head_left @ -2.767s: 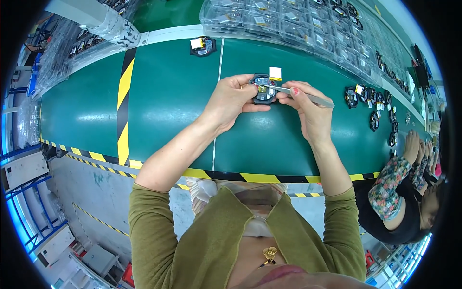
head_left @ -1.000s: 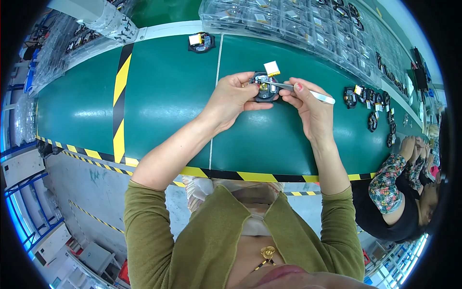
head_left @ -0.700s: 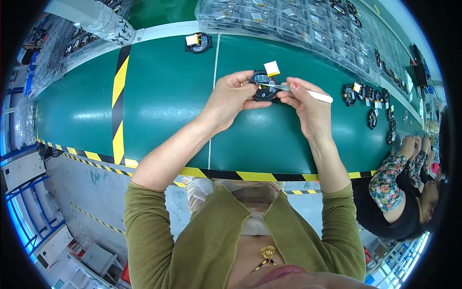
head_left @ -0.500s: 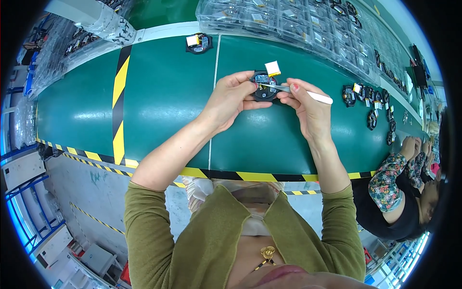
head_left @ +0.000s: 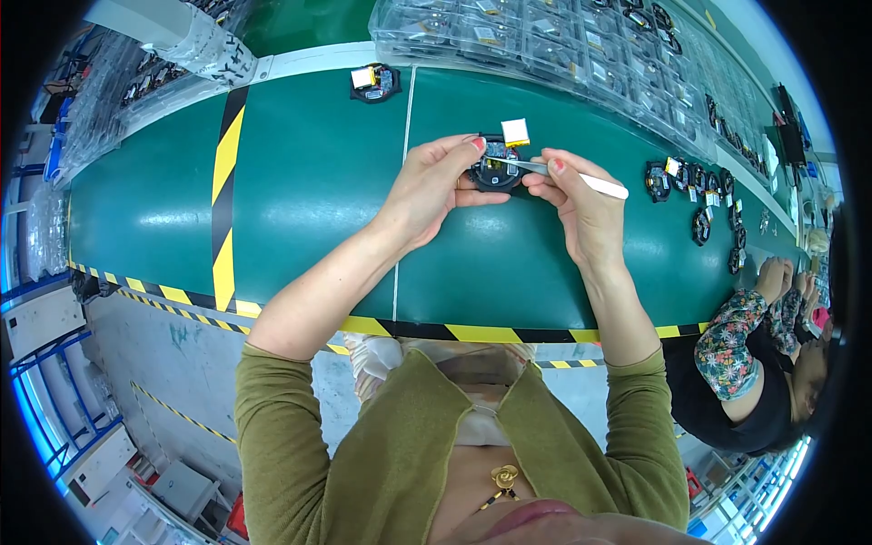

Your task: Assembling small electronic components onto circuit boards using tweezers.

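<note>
Head view: left hand [head_left: 431, 188] pinches black module [head_left: 496, 176], right hand [head_left: 589, 205] slants tweezers [head_left: 536, 167].

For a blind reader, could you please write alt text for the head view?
A left hand holds a round black device at a green table while the right hand points tweezers at it; similar devices lie nearby.

Bench: long green-topped workbench [head_left: 300, 209], near edge bordered with black-and-yellow hazard tape [head_left: 436, 330]
Upper left: white post [head_left: 168, 29] by the bench's far rail [head_left: 318, 62]
Underfoot: scuffed grey floor [head_left: 195, 359], striped line marking [head_left: 182, 411]
Left side: blue metal racking [head_left: 54, 349]
Light: cool white, mirrored as pale patches on the green top
</note>
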A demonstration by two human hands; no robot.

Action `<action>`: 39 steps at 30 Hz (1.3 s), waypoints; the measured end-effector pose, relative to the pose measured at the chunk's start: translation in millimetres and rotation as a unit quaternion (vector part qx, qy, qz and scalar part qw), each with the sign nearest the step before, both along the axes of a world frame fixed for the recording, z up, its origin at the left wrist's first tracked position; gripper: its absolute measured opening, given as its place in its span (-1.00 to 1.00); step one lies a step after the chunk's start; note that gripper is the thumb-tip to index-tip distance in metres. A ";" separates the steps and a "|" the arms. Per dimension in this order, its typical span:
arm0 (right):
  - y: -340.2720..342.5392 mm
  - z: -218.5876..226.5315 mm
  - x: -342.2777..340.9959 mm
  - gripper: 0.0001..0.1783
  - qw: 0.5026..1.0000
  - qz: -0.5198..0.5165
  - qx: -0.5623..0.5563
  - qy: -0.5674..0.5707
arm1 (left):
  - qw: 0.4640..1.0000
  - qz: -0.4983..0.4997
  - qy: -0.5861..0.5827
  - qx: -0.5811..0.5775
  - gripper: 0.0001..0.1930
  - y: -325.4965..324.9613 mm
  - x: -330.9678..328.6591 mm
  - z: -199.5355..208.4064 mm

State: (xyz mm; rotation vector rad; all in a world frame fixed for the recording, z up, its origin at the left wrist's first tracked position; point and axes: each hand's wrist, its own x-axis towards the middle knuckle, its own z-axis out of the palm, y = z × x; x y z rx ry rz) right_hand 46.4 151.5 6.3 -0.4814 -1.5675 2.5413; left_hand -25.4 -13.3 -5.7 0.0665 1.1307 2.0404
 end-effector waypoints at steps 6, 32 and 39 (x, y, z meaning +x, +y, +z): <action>1.5 -0.1 -0.7 -0.78 1.000 0.003 0.006 0.000 | 1.000 0.004 -0.009 -0.006 -0.69 -0.2 0.9 3.3; 8.2 1.2 -3.5 -0.75 0.997 0.019 0.019 0.072 | 0.998 -0.004 0.037 -0.045 -0.72 -0.2 -3.5 3.7; -5.5 8.6 4.8 -0.80 0.977 0.205 0.018 -0.051 | 0.999 0.025 0.021 -0.025 -0.75 -0.9 -4.3 -0.5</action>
